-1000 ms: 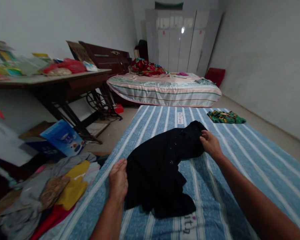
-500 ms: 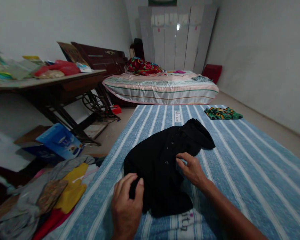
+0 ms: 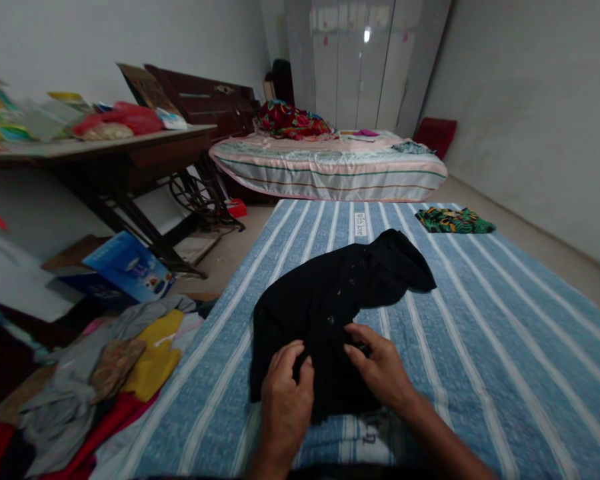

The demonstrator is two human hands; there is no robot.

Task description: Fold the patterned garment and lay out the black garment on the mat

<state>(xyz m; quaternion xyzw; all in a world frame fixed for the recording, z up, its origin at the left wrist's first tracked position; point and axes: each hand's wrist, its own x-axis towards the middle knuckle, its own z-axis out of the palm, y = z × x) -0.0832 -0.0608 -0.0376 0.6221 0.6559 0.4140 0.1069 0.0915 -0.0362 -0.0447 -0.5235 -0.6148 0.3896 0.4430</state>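
Note:
A black buttoned shirt (image 3: 300,300) lies bunched on the blue striped bedspread (image 3: 220,373), its narrow end pointing to the far right. Small shiny buttons run along its middle. My left hand (image 3: 287,393) rests on the near part of the shirt, fingers curved, with a gap between thumb and forefinger. At the shirt's right side, my right hand (image 3: 387,370) touches the cloth with its forefinger and thumb tips apart. Whether any fold lies between the fingers of either hand is hard to see against the black.
A folded green patterned cloth (image 3: 455,220) lies at the bed's far right. Heaped clothes (image 3: 150,360) and a blue box (image 3: 130,267) are on the left. A sewing-machine table (image 3: 180,137) holds bags. Beyond stands another bed (image 3: 330,173).
My left hand has moved right, onto the shirt. The right hand has come slightly nearer. The shirt's near right flap no longer sticks out as it did, and the view has tilted a little down.

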